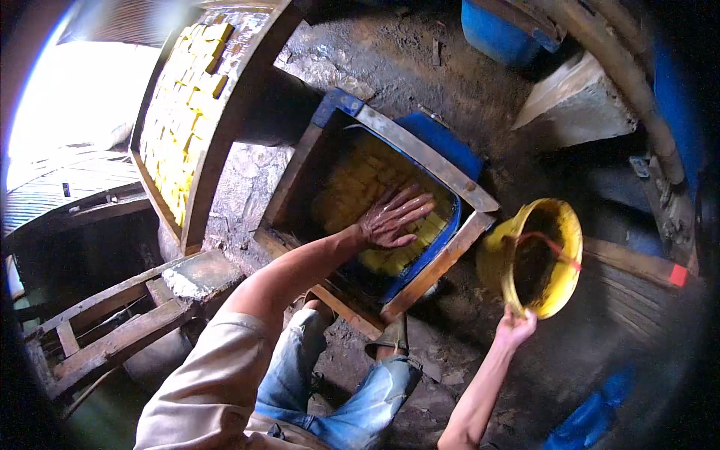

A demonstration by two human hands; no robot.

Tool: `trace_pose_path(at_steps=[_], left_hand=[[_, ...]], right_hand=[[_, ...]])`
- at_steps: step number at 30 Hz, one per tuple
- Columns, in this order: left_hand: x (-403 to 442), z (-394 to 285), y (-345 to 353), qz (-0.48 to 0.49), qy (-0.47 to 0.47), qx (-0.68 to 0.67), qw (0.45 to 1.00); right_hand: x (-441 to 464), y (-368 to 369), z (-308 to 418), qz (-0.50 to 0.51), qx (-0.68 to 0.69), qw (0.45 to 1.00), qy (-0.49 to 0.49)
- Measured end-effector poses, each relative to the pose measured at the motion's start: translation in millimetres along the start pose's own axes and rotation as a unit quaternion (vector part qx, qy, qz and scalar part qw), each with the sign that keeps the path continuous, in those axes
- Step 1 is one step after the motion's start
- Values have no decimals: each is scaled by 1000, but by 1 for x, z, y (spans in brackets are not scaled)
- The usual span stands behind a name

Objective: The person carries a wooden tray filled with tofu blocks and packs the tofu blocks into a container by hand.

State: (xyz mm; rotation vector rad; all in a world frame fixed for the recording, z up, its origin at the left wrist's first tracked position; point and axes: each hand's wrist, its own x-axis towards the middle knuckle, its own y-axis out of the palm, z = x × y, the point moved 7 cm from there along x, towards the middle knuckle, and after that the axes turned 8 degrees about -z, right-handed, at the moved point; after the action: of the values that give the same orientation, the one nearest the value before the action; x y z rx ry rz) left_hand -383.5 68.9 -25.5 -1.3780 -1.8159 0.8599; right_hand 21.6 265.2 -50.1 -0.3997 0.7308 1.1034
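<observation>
My left hand [394, 216] is stretched out flat, fingers apart, over a blue-walled tub [455, 217] set inside a wooden frame [427, 156]. Whether it touches what lies below, I cannot tell. In the tub lie rows of yellow blocks [390, 261] that look like tofu, dim on the far left side and brighter near the right wall. My right hand [516, 326] grips the rim of a yellow bucket [499, 255] just right of the frame. The bucket is tilted with its mouth toward the right, and a red handle [544, 244] crosses the opening.
At the upper left, a wooden tray [217, 142] holds many yellow blocks [187, 120]. A timber rack [112, 352] stands at the lower left. A blue container [499, 34], a pale stone block [577, 105] and a plank [637, 262] lie around the right side.
</observation>
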Motion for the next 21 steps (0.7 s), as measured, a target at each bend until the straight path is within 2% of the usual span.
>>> trace_pose_path(at_steps=[1,2,3,4,7,9,10,12,14,17,18,19,20,21], left_hand=[[-2,6,11,8,-17,-43,999],[-5,13,20,15,-35,-86,996],[-9,17,28,23,-55,-129,990],[-9,18,32,75,-69,-104,989],[-9,15,0,51,-26,10,998],[-24,37,-13,-7,-165,-76,983],[-33,49,-14,-38,-234,-119,964],[-43,55,-14,-51,-199,-3,979],[-43,58,-19,-35,-214,26,976],[-43,49,-39,36,-318,-61,946],[-41,39,-47,59,-348,-94,931],[-37,31,-54,78,-376,-125,915],[-47,35,-36,7,-277,11,961],[-63,36,-17,-78,-196,173,962]], right_hand=[[25,13,-8,17,28,999,-2],[41,24,-14,-11,28,1000,7],[57,38,-22,43,31,999,10],[63,52,-29,52,6,999,14],[59,91,-42,32,-35,999,26],[45,98,-48,14,-69,997,37],[38,95,-51,13,-93,995,44],[20,88,-59,5,-108,992,60],[0,90,-64,-4,-88,994,71],[8,56,-77,-2,-84,988,126],[36,14,-86,3,-98,982,164],[32,-7,-81,1,-135,982,132],[21,-21,-69,-1,-174,980,99],[-2,-26,-51,36,-240,967,83]])
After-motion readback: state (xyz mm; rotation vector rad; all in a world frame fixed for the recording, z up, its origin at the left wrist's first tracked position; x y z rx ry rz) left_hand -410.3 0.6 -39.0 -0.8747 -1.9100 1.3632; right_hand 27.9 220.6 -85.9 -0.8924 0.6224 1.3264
